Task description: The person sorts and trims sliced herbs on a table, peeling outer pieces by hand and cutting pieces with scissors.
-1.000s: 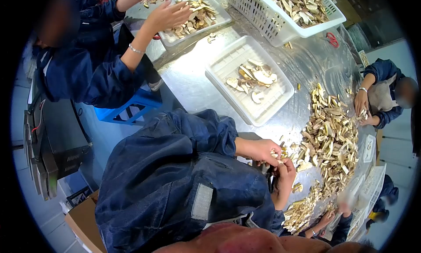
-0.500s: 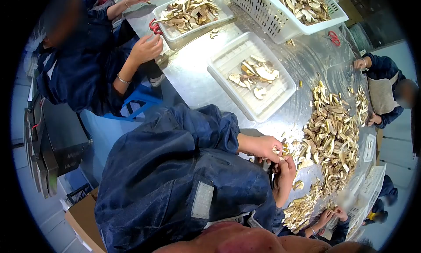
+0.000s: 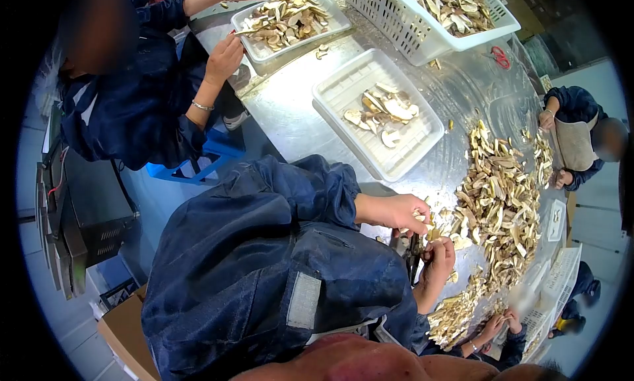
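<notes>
My left hand [image 3: 399, 212] is closed, with pale mushroom slices [image 3: 420, 216] showing at its fingertips. Just below it, my right hand [image 3: 437, 265] has its fingers curled together; what they pinch is too small to make out. A dark, narrow object [image 3: 414, 252] lies between my hands at the table edge, its kind unclear. Beyond my fingers, a large heap of sliced mushrooms [image 3: 498, 203] spreads over the metal table. To my left, a white plastic tray [image 3: 330, 94] holds several mushroom slices [image 3: 383, 110].
Another mushroom-filled tray [image 3: 261, 57] stands by a co-worker [image 3: 132, 110] at upper left. A white perforated basket [image 3: 396, 28] and red scissors [image 3: 500, 57] are at the far side. Another person [image 3: 574, 127] sits across the table [image 3: 290, 110]; a co-worker's hands [image 3: 492, 325] are at lower right.
My hands have moved slightly apart, the right one shifting downward in the view. The upper-left co-worker has leaned in, one hand now over their tray's edge.
</notes>
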Motion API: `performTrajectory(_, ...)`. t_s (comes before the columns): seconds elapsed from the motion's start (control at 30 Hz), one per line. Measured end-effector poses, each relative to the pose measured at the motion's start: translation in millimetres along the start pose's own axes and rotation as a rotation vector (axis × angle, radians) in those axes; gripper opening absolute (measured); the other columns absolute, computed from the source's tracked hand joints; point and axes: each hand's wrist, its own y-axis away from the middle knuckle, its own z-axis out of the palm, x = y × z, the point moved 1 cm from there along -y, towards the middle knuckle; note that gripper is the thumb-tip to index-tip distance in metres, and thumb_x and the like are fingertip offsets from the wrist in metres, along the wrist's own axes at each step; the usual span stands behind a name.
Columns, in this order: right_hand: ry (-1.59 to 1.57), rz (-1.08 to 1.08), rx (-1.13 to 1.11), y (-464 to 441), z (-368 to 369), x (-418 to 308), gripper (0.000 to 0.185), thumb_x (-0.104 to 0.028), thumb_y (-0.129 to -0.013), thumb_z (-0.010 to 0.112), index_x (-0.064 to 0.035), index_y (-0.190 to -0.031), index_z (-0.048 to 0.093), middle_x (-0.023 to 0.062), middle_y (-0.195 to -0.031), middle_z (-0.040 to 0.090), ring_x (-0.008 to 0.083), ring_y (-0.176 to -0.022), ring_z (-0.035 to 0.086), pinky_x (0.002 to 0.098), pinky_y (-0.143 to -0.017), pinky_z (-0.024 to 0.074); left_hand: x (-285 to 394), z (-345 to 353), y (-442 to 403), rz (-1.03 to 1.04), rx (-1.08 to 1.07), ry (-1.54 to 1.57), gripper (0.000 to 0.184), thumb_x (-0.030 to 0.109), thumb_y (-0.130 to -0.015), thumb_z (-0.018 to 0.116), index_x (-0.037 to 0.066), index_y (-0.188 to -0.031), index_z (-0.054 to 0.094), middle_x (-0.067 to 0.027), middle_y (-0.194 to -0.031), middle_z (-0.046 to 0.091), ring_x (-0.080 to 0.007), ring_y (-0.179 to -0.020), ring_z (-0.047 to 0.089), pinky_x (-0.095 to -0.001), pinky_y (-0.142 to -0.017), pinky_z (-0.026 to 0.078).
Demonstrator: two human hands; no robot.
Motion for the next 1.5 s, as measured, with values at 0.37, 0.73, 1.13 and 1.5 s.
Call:
performTrajectory(0.37,0.208,-0.244,0.173,-3,-5,1,0.015,-0.008,-0.093,0.063,-0.0013,-0.107,0.063,-0.0037,-0.072,0.052,0.0042,-0.059,0.041,0.0197,-0.053,0.0312,51,-34,20,0.143,0.268,-0.07,0.024,0.026,-0.092,0.07,0.005,-0.102,0.062,-0.0023,-0.084,0.065,-0.0085,-0.072,0.063,-0.0247,-0.054,0.051)
performTrajectory(0.73,0.151,-0.241,0.157,2,-4,1,0.009,-0.008,-0.094,0.061,-0.001,-0.097,0.066,-0.0021,-0.07,0.053,0.0048,-0.058,0.043,0.0192,-0.051,0.0313,67,-57,32,0.25,0.4,0.123,0.021,0.02,-0.091,0.07,0.004,-0.101,0.061,-0.0045,-0.085,0.063,-0.0104,-0.072,0.063,-0.0249,-0.05,0.047)
performTrajectory(1.13,0.19,-0.192,0.083,4,-9,13,0.009,-0.005,-0.094,0.061,-0.0003,-0.1,0.066,-0.0027,-0.073,0.056,0.0029,-0.059,0.041,0.0186,-0.054,0.0303,62,-58,29,0.245,0.381,0.14,0.02,0.019,-0.092,0.07,0.004,-0.103,0.061,-0.0043,-0.089,0.063,-0.0111,-0.075,0.065,-0.0245,-0.05,0.047)
performTrajectory(1.5,0.288,-0.104,-0.047,35,34,-12,0.007,-0.007,-0.093,0.066,0.0001,-0.095,0.067,-0.0062,-0.076,0.055,0.0026,-0.067,0.042,0.019,-0.061,0.032,80,-82,38,0.655,0.831,-0.733,0.018,0.022,-0.089,0.066,0.005,-0.094,0.062,-0.0098,-0.088,0.057,-0.0261,-0.079,0.06,-0.0374,-0.073,0.048)
